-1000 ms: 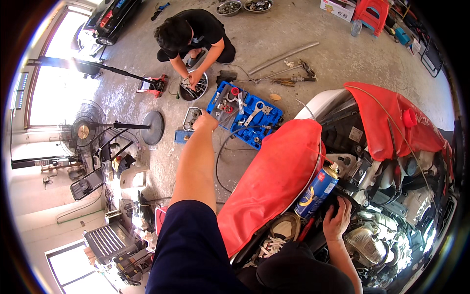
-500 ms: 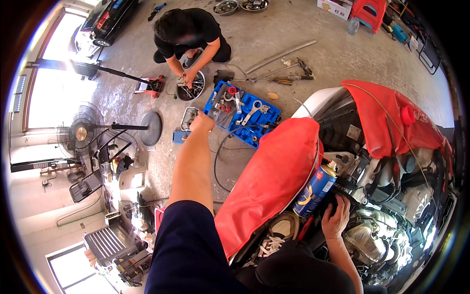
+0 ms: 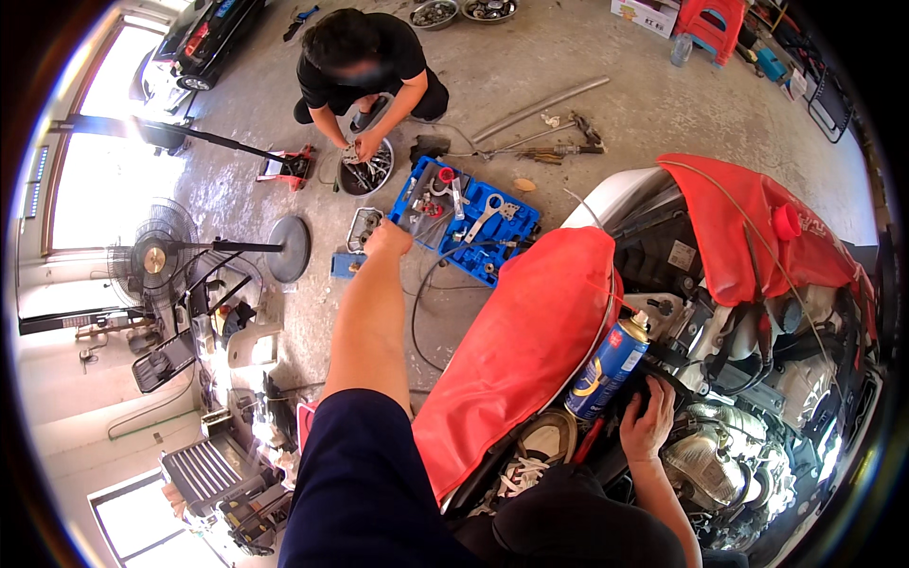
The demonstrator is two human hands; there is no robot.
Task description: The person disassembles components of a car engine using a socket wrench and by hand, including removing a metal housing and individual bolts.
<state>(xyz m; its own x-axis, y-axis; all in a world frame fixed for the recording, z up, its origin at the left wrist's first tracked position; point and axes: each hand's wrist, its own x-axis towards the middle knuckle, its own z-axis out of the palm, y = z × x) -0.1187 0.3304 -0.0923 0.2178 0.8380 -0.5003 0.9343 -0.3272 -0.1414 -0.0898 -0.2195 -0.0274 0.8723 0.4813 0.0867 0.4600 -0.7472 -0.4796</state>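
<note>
My left arm reaches out ahead over the floor. Its hand [image 3: 389,239] is beside a metal housing [image 3: 364,229] and the near edge of an open blue tool case [image 3: 500,248]; its fingers are mostly hidden, and whether it touches anything cannot be made out. In the case lie a metal wrench-like tool [image 3: 487,218] and several small parts. My right hand [image 3: 649,423] rests with fingers apart on a dark edge of the car's engine bay, holding nothing. Next to it a blue and yellow spray can [image 3: 607,367] stands tilted against the red fender cover [image 3: 516,350].
Across from me a person [image 3: 365,71] crouches, both hands over a metal bowl [image 3: 365,170] of parts. A standing fan [image 3: 156,254], red floor jack [image 3: 286,167], metal pipe [image 3: 542,109] and red stool [image 3: 712,28] are around. The open engine [image 3: 710,464] lies right.
The view has shifted very slightly. The other person's hands have moved a little over the bowl; my hands stay nearly in place.
</note>
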